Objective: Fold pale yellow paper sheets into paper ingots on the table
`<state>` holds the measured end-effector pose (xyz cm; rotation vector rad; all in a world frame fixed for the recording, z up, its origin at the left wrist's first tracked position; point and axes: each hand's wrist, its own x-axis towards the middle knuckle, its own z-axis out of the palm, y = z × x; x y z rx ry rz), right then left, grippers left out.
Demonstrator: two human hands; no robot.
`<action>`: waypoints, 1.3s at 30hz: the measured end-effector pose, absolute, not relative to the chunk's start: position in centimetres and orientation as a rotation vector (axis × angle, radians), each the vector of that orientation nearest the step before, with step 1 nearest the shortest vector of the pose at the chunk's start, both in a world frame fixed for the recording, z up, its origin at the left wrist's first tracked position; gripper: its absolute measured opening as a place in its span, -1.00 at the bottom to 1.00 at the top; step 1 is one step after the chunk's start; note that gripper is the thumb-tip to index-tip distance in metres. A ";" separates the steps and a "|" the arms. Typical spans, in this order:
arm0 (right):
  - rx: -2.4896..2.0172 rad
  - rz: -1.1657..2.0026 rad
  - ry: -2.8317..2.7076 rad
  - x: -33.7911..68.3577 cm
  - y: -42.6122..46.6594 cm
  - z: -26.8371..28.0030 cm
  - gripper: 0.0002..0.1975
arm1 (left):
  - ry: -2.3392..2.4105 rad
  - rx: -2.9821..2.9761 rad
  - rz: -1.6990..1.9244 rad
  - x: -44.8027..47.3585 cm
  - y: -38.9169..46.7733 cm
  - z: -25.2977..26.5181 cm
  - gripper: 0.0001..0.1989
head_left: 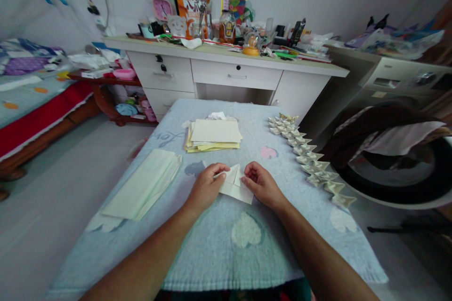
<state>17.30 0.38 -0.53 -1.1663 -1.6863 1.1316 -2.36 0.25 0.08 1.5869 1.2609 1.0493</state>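
Note:
Both hands hold a partly folded sheet of paper just above the cloth, near the middle of the table. My left hand pinches its left edge between thumb and fingers. On the other side, my right hand has its thumb and curled fingers closed on the right edge. The paper has a pointed peak at the top and a flat flap below. Beyond the hands lies a stack of cream and yellow paper. Left of my left hand is a pile of long pale sheets. Folded paper pieces form a row at right.
A blue cloth with heart patterns covers the table. Behind it stands a white desk crowded with a jar, an orange bag and small items. A bed is at left; a front-loading washing machine with its door open is at right.

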 end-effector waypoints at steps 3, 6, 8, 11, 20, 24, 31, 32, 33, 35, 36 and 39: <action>-1.246 0.968 -1.818 17.4 0.4 -0.3 -0.92 | 1.300 1.811 0.993 -2.4 0.0 0.1 -0.78; -1.303 0.792 -1.939 17.3 0.5 -0.2 -0.90 | 1.349 2.003 0.866 -2.3 -0.2 -0.1 -0.77; -1.309 0.677 -2.020 17.3 0.6 -0.3 -0.89 | 1.372 2.096 0.786 -2.3 -0.3 -0.3 -0.78; -1.307 0.540 -2.146 17.4 0.8 -0.5 -0.87 | 1.407 2.186 0.714 -2.3 -0.4 -0.6 -0.78; -1.299 0.349 -2.339 17.3 0.5 -0.3 -0.82 | 1.253 2.412 0.703 -2.1 -0.4 0.0 -0.70; -1.180 0.385 -2.420 17.5 0.3 0.0 -0.79 | 1.131 2.470 0.655 -2.1 -0.4 -0.2 -0.68; -1.136 0.417 -2.486 17.9 -0.2 1.1 -0.79 | 1.141 2.537 0.596 -2.6 -0.8 0.4 -0.76; -1.138 0.421 -2.496 17.9 -0.3 1.4 -0.80 | 1.146 2.541 0.592 -2.6 -0.9 0.4 -0.77; -1.138 0.427 -2.510 17.9 -0.4 1.6 -0.81 | 1.145 2.540 0.588 -2.7 -0.8 0.5 -0.78; -1.134 0.444 -2.543 17.9 -0.7 2.0 -0.78 | 1.126 2.531 0.581 -2.7 -0.8 0.5 -0.79; -1.136 0.454 -2.557 17.9 -0.8 2.2 -0.74 | 1.117 2.525 0.580 -2.7 -0.7 0.4 -0.78; -1.165 0.482 -2.576 17.9 -0.9 2.3 -0.62 | 1.099 2.510 0.580 -2.7 -0.6 0.2 -0.77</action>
